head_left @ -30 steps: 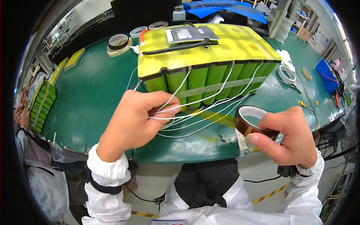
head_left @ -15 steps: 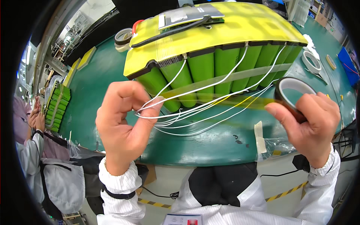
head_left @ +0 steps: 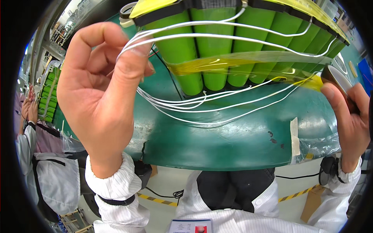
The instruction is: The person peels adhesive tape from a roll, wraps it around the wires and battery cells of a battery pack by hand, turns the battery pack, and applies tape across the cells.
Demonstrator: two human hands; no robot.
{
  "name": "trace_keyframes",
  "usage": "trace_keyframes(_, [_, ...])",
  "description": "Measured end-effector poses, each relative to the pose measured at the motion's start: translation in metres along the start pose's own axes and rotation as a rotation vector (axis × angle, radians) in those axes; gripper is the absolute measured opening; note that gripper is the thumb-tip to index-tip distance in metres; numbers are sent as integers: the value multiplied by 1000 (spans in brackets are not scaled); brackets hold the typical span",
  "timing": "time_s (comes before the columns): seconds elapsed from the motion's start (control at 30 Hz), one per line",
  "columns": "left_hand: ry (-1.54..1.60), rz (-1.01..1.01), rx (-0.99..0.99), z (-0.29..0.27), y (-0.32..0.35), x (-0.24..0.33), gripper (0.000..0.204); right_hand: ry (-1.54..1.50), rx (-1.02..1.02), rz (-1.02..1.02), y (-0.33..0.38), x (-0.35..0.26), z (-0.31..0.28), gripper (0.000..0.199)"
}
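A large battery pack of green cells [head_left: 215, 46] with a yellow top sheet [head_left: 301, 4] fills the far middle. My left hand [head_left: 105, 81] is closed on a bundle of white wires [head_left: 186, 105], near the pack's left end. Two wires arc from its fingers up to the pack's upper edge; several sag below. My right hand [head_left: 351, 112] grips a roll of tape [head_left: 339, 79] beyond the pack's right part. A strip of yellow transparent tape [head_left: 217, 64] runs from the roll across the front of the cells. Whether its left end sticks to the cells I cannot tell.
The green table [head_left: 217, 143] carries a masking tape strip [head_left: 294, 136] and clear plastic [head_left: 319, 146] at its front edge. Tape rolls [head_left: 127, 13] stand back left, a blue bin [head_left: 366, 72] far right. At left, a person's hands [head_left: 29, 108] are beside another green pack [head_left: 47, 93].
The view has come closer to the pack, which sits higher in it. My left hand has lifted the wires up and left; my right hand has moved right with the roll, and more tape shows.
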State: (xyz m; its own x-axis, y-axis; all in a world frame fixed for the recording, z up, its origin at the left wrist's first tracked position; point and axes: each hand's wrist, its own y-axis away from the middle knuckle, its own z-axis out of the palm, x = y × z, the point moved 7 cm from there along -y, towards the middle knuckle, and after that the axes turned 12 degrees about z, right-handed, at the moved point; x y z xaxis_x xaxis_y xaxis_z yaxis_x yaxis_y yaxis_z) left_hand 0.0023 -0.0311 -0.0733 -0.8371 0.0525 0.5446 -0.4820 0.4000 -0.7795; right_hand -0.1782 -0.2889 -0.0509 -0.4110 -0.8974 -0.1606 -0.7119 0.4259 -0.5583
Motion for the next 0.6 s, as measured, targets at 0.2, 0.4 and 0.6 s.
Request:
trace_keyframes(0.2, [54, -1, -101, 1, 3, -6, 22, 6, 52, -141, 17, -34, -33, 54])
trace_keyframes(0.4, [18, -59, -176, 9, 6, -2, 31, 33, -36, -489, 32, -62, -44, 52])
trace_keyframes(0.6, [17, -94, -221, 14, 14, -11, 25, 6, -279, -404, 39, -72, -56, 51])
